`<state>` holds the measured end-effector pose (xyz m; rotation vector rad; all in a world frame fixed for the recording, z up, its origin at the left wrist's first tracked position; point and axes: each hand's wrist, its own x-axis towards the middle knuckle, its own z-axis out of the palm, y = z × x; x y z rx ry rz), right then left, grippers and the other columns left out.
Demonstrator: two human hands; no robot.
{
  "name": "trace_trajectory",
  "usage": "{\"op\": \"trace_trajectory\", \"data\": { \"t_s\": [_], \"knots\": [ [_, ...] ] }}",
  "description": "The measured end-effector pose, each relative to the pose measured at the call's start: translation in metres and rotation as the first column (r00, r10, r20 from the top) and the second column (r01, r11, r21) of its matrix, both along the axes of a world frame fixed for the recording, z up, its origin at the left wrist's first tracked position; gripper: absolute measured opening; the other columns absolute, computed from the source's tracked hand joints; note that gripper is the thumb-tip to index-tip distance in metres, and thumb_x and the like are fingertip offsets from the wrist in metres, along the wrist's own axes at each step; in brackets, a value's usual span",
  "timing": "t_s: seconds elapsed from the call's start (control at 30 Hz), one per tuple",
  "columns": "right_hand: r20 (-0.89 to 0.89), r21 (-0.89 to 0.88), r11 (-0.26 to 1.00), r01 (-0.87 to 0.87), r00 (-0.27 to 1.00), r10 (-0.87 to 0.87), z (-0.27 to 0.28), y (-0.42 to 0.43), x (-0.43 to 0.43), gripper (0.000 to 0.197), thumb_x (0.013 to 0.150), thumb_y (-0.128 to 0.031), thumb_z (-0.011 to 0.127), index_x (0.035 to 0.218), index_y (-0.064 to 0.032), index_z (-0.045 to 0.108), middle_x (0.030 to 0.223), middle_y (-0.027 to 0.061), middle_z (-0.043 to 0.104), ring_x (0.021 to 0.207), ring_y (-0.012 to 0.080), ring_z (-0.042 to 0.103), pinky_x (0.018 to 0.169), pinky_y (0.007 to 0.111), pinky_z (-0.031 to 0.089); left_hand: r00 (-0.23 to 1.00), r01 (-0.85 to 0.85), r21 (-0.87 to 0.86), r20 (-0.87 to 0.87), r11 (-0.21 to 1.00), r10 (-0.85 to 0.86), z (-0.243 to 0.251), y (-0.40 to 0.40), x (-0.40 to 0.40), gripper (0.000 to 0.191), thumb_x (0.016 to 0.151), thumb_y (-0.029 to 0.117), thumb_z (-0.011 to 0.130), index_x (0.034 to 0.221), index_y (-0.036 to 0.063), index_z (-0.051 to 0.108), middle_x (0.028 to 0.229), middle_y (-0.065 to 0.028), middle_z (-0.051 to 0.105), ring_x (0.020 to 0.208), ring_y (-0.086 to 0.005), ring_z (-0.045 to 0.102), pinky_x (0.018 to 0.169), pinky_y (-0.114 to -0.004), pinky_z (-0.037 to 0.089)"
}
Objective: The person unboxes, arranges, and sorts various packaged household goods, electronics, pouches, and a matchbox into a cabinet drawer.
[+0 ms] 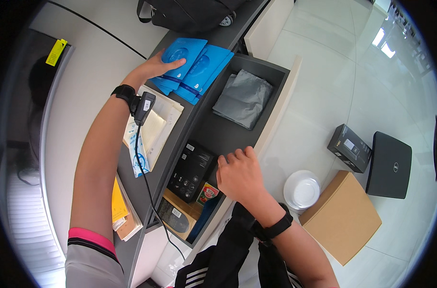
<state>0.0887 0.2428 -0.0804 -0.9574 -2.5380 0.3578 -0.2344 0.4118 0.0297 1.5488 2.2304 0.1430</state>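
My left hand (pixel 155 66) lies at the left edge of a pile of blue sachets (pixel 200 68), its thumb on top of one; whether it grips any is unclear. The pile rests on the dark cabinet top (pixel 175 133) beside an open drawer (pixel 211 133). Over the drawer's near side is my right hand (pixel 240 176), back up, fingers curled; its palm side is hidden. Inside the drawer, a folded grey plastic bag (pixel 244 99) lies at the far end, and a black box (pixel 191 171), a small red and green packet (pixel 207 193) and a cardboard box (pixel 177 216) at the near end.
Papers (pixel 164 126), a blue and white packet (pixel 137 154) and booklets (pixel 123 208) lie on the cabinet, with a black bag (pixel 193 14) beyond. On the floor are a black product box (pixel 349 147), a closed laptop (pixel 389 165), clear plastic lids or bowls (pixel 302 189) and a brown carton (pixel 342 217).
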Motion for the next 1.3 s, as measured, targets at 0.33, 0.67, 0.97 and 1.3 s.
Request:
{"op": "trace_trajectory", "data": {
  "t_s": [0.33, 0.67, 0.97, 1.3],
  "knots": [
    [-0.525, -0.763, 0.638, -0.104, 0.675, -0.518, 0.027, 0.078, -0.057, 0.079, 0.090, -0.026, 0.065, 0.148, 0.0086, 0.024, 0.137, 0.0298, 0.048, 0.126, 0.0389, 0.052, 0.104, 0.040, 0.043, 0.998, 0.053, 0.017, 0.023, 0.998, -0.053, -0.007, 0.011, -0.019, 0.138, 0.059, 0.083, 0.071, 0.152, -0.0047, 0.022, 0.146, -0.0312, 0.042, 0.136, -0.0393, 0.044, 0.112, -0.045, 0.038],
    [-0.444, -0.847, 0.141, -0.513, 0.535, -0.719, 0.045, 0.135, -0.084, 0.074, 0.093, -0.027, 0.067, 0.150, -0.0052, 0.025, 0.119, 0.0117, 0.052, 0.107, 0.0256, 0.057, 0.093, 0.045, 0.053, 0.984, -0.088, 0.139, 0.165, 0.986, 0.065, -0.006, 0.004, -0.020, 0.130, 0.058, 0.072, 0.081, 0.147, -0.0104, 0.032, 0.131, -0.0317, 0.056, 0.123, -0.0371, 0.057, 0.104, -0.040, 0.046],
    [-0.492, -0.841, 0.164, -0.515, 0.603, -0.628, 0.039, 0.145, -0.099, 0.050, 0.096, -0.031, 0.065, 0.133, -0.0073, 0.041, 0.122, 0.0105, 0.056, 0.100, 0.0248, 0.063, 0.089, 0.045, 0.056, 0.998, 0.053, 0.129, 0.013, 0.990, -0.055, -0.013, 0.011, -0.006, 0.113, 0.063, 0.069, 0.080, 0.141, -0.0045, 0.046, 0.124, -0.0300, 0.059, 0.112, -0.0364, 0.064, 0.092, -0.038, 0.054],
    [-0.434, -0.857, 0.077, -0.509, 0.634, -0.640, 0.044, 0.143, -0.093, 0.063, 0.094, -0.042, 0.067, 0.137, -0.0056, 0.041, 0.134, 0.0131, 0.052, 0.113, 0.0283, 0.060, 0.096, 0.047, 0.052, 0.897, -0.252, 0.203, 0.417, 0.946, 0.149, -0.013, 0.005, 0.014, 0.087, 0.076, 0.067, 0.072, 0.132, 0.0020, 0.057, 0.113, -0.0177, 0.064, 0.107, -0.0250, 0.059, 0.095, -0.036, 0.046]
  ]
}}
